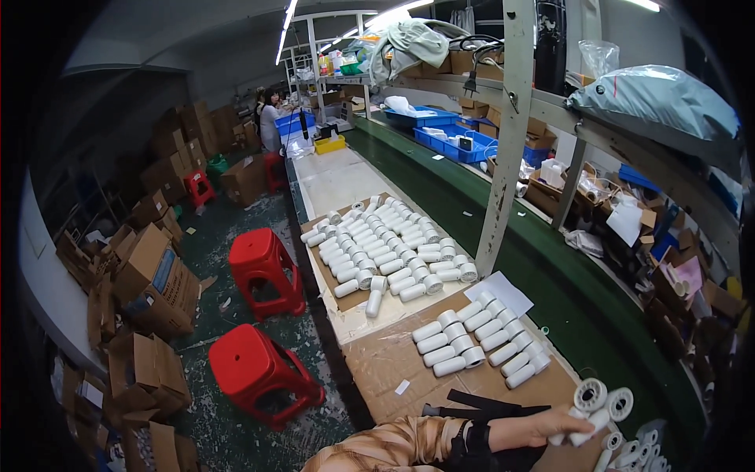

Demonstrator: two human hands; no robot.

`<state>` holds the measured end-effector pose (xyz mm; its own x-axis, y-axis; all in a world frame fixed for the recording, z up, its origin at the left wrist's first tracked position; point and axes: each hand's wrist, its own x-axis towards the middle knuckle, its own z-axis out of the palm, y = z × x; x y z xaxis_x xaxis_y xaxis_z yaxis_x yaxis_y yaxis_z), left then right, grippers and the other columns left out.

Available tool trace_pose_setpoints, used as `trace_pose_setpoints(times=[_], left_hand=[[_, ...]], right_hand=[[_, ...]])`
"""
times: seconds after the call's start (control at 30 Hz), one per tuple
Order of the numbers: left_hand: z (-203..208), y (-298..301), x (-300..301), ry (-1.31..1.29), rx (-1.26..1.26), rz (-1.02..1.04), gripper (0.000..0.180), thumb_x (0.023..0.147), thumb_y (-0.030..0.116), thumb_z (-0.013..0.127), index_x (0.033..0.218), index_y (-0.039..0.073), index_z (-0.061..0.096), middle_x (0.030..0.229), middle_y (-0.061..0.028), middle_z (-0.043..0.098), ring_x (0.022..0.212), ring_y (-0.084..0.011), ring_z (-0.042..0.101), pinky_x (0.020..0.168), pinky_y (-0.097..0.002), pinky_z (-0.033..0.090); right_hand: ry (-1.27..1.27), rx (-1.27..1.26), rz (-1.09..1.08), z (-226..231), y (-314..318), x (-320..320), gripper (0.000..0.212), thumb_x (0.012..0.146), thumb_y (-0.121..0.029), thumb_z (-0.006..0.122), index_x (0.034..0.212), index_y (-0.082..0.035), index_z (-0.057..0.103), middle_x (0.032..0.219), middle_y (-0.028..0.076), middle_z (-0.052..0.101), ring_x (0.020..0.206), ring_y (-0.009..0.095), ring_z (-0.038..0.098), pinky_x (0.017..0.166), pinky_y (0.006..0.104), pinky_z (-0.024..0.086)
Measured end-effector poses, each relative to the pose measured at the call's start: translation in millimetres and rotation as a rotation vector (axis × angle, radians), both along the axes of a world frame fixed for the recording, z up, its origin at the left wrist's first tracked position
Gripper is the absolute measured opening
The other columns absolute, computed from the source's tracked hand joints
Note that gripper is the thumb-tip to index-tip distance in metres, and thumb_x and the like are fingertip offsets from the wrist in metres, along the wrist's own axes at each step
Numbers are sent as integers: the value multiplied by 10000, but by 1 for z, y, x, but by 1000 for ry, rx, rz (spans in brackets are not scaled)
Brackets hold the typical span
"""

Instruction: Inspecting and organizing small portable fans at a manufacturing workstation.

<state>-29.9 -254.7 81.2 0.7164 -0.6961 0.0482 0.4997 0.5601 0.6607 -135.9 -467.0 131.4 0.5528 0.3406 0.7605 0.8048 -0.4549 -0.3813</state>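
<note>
My left hand (pixel 557 425) reaches in from the lower edge and is closed round the handles of two white devices (pixel 599 418), each with a round, ring-shaped head. Their heads point away from my fingers, over the right side of the cardboard-covered bench. More white devices of this kind (pixel 629 456) lie just beyond it at the lower right, partly cut off. Two short rows of the same devices (pixel 450 346) lie on the cardboard (pixel 385 377) ahead of my forearm. My right hand is out of view.
A larger batch of white devices (pixel 377 244) covers a cardboard sheet farther along the bench. A green conveyor belt (pixel 550 287) and a metal post (pixel 507 141) stand to the right. Red stools (pixel 255 370) and cartons (pixel 149 275) occupy the left floor. Another person (pixel 269 122) is far off.
</note>
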Motion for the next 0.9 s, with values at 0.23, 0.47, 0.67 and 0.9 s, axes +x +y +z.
trace_pose_setpoints(times=[0.23, 0.47, 0.67, 0.9], left_hand=[[2, 5, 5, 34, -82, 31, 366, 792, 225, 661, 1096, 76, 522, 902, -17, 608, 767, -85, 589, 590, -194, 462], [3, 1, -16, -79, -30, 24, 368, 772, 212, 680, 1075, 75, 523, 877, -25, 606, 710, -80, 580, 595, -206, 467], [4, 3, -41, -133, 128, -107, 381, 738, 163, 709, 1066, 63, 544, 900, -39, 616, 755, -114, 593, 631, -227, 477], [11, 1, -77, -251, 394, -159, 364, 682, 138, 783, 990, 44, 614, 867, -28, 631, 754, -122, 587, 562, -240, 474]], right_hand=[[733, -639, -253, -57, 6, -24, 303, 915, -153, 448, 1170, 9, 461, 1145, 224, 510, 1030, 331, 499, 881, 389, 423], [1028, -321, -317, -70, 21, -14, 338, 928, -222, 419, 1177, 2, 469, 1170, 198, 499, 1033, 306, 489, 886, 395, 415], [1065, 80, -208, -81, 32, -23, 343, 930, -233, 415, 1180, -4, 469, 1165, 187, 504, 1027, 300, 494, 884, 393, 417], [1055, 532, -36, -96, 45, -23, 350, 932, -246, 410, 1183, -11, 470, 1160, 174, 510, 1020, 292, 499, 881, 391, 418]])
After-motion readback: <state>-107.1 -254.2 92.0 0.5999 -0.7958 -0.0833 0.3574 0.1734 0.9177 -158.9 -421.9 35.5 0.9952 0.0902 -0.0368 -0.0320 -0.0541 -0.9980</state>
